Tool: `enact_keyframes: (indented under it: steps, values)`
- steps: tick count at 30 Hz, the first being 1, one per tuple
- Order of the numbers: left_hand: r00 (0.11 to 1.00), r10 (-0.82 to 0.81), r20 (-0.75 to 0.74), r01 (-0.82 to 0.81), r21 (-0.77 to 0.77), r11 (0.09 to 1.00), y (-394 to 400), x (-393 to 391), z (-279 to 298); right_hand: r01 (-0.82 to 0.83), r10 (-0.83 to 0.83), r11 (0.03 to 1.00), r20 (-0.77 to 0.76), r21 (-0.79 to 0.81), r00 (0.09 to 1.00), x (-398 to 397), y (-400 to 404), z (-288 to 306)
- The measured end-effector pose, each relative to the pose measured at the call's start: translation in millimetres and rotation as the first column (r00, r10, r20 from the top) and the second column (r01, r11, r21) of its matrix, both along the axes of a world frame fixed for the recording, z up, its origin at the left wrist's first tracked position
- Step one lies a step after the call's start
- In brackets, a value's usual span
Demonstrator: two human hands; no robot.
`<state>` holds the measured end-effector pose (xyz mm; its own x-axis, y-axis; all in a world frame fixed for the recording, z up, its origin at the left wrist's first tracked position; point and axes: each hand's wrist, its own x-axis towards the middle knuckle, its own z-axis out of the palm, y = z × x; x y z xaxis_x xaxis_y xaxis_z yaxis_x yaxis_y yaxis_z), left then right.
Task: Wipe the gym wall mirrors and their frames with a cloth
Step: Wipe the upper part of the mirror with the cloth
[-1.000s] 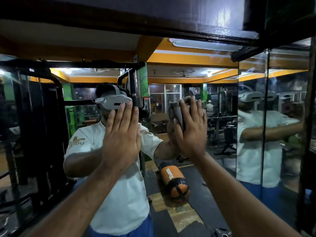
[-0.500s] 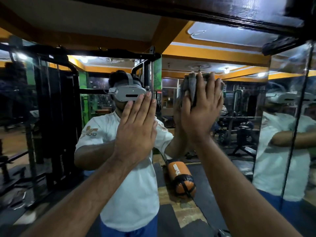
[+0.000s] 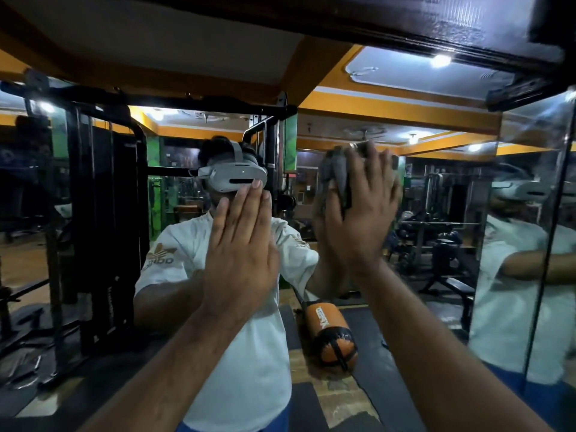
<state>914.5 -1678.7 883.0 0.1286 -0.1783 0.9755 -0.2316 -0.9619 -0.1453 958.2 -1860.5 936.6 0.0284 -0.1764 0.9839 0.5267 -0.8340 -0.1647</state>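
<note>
The wall mirror [image 3: 405,260] fills the view, its dark frame [image 3: 358,23] running across the top. The left hand [image 3: 240,254] lies flat on the glass, fingers straight and together, bracing. The right hand [image 3: 363,213] presses a bunched grey cloth [image 3: 338,176] to the glass high up, fingers spread straight over it. To wipe well, I judge: keep even palm pressure, overlap passes upward to the frame, and refold the cloth for a clean face.
</note>
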Motion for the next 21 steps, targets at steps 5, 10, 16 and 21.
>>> enact_keyframes:
  steps: [5,10,16,21]
  values:
    - [0.999,-0.006,-0.034,0.006,0.012,1.000,10.9,-5.7,11.2,0.044,-0.013,0.902,0.074,-0.429,0.997,-10.5,18.8,-18.8]
    - [0.999,-0.028,-0.025,0.029,0.035,0.999,31.9,-11.4,17.2,-0.029,0.042,0.977,-0.059,0.212,0.997,-9.3,24.3,12.3]
    - [1.000,0.008,-0.017,-0.008,0.012,1.000,69.2,-18.0,20.7,0.014,-0.001,0.917,0.032,-0.400,0.999,-28.5,86.6,-23.8]
    - [0.998,0.052,0.018,-0.053,0.075,0.996,102.7,-19.4,22.9,-0.047,0.051,0.994,-0.039,0.102,0.998,-23.1,80.0,-3.9]
